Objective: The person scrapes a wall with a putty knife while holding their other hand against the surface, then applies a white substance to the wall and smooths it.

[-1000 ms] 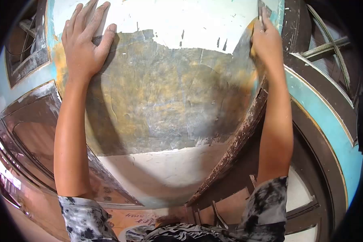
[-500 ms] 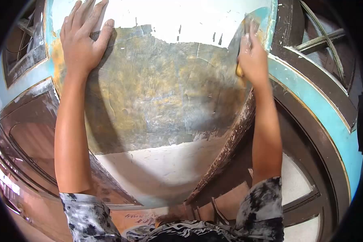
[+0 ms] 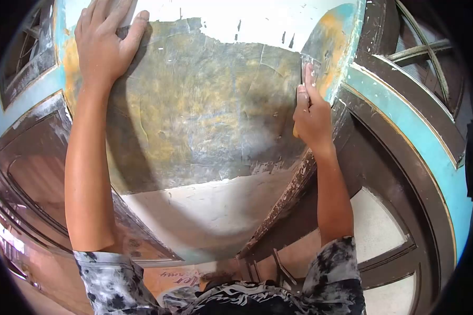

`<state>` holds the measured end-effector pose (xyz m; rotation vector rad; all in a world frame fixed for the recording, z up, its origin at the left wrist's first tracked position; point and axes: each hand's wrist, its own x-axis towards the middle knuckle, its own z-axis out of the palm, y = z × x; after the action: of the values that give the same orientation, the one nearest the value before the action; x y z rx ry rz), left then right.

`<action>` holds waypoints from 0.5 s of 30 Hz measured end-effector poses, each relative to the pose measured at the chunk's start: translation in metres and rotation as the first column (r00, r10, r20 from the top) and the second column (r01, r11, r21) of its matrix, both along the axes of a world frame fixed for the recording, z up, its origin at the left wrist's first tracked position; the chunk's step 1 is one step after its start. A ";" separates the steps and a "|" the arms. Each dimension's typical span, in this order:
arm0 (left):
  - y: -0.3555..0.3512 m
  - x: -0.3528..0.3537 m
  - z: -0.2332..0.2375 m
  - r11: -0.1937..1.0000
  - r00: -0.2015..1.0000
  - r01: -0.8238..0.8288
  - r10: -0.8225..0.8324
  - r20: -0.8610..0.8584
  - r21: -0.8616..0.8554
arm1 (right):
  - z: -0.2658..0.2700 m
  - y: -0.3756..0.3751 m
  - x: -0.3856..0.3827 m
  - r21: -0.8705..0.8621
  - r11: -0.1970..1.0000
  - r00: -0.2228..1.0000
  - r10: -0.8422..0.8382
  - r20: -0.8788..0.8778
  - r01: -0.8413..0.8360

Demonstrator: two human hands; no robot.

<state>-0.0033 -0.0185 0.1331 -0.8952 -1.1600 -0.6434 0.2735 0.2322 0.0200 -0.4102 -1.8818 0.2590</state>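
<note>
My left hand [image 3: 104, 52] lies flat against the upper left of the wall, fingers spread, holding nothing. In my right hand [image 3: 314, 118] is a scraper [image 3: 311, 59], its yellow handle end showing below the fist. Two fingers stretch up along the blade, which touches the wall near the right edge of the bare patch. This patch [image 3: 194, 115] is mottled grey and yellow, with cracks in it. White paint [image 3: 247, 21] with a ragged lower edge borders it above. Below it runs a whitish band [image 3: 210, 210]. White flecks stick to my right fingers.
Dark brown wooden frames [image 3: 378, 152] with peeling paint flank the wall on the right, beside a turquoise strip [image 3: 404, 113]. On the left is a glossy brown panel [image 3: 37, 173]. Crossed bars [image 3: 428, 50] fill an opening at the upper right.
My right hand has moved down and slightly left with the scraper, uncovering a grey and orange area at the upper right. My left hand stays pressed on the wall.
</note>
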 end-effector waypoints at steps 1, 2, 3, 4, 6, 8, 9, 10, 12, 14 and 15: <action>0.000 0.000 0.000 1.000 1.000 0.002 -0.002 0.006 0.003 | 0.000 0.002 0.000 0.003 1.000 1.000 -0.002 0.006 0.002; 0.001 0.001 0.000 1.000 1.000 0.006 -0.006 0.011 0.009 | 0.001 0.006 0.002 0.066 0.995 0.996 -0.081 0.045 0.078; 0.001 0.001 0.000 1.000 1.000 0.013 -0.013 0.015 0.009 | 0.002 0.009 0.002 0.126 0.980 0.983 -0.164 0.078 0.153; 0.001 0.000 -0.001 1.000 1.000 0.019 -0.020 0.020 0.003 | 0.005 0.007 0.003 0.120 0.980 0.982 -0.170 0.084 0.159; 0.002 0.000 -0.001 1.000 1.000 0.011 -0.011 -0.012 0.011 | 0.018 0.003 0.004 -0.083 0.996 0.997 -0.020 0.076 0.026; 0.003 0.000 -0.001 1.000 1.000 0.015 -0.014 -0.002 0.009 | 0.015 0.005 0.004 -0.097 0.995 0.998 -0.014 0.065 0.020; 0.004 -0.001 -0.001 1.000 1.000 0.018 -0.017 -0.020 0.017 | 0.013 0.001 0.004 -0.193 0.980 0.999 0.049 0.019 -0.044; 0.003 -0.002 -0.001 1.000 0.999 0.018 -0.017 -0.037 0.024 | 0.012 -0.003 0.003 -0.284 0.952 0.994 0.108 -0.032 -0.113; 0.003 0.001 -0.004 0.999 1.000 -0.006 0.006 -0.011 0.033 | 0.014 0.004 0.006 -0.345 0.938 0.997 0.046 0.064 -0.022; 0.003 -0.004 -0.003 1.000 0.999 -0.012 0.013 -0.038 0.026 | 0.011 0.010 -0.001 -0.086 0.996 1.000 -0.006 -0.025 0.004; 0.004 -0.004 -0.004 1.000 1.000 0.006 -0.005 -0.014 0.028 | 0.008 0.009 0.000 -0.193 0.971 0.988 0.128 -0.090 -0.144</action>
<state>-0.0074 -0.0143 0.1292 -0.8784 -1.1339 -0.6554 0.2731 0.2409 0.0282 -0.4006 -1.8172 0.5519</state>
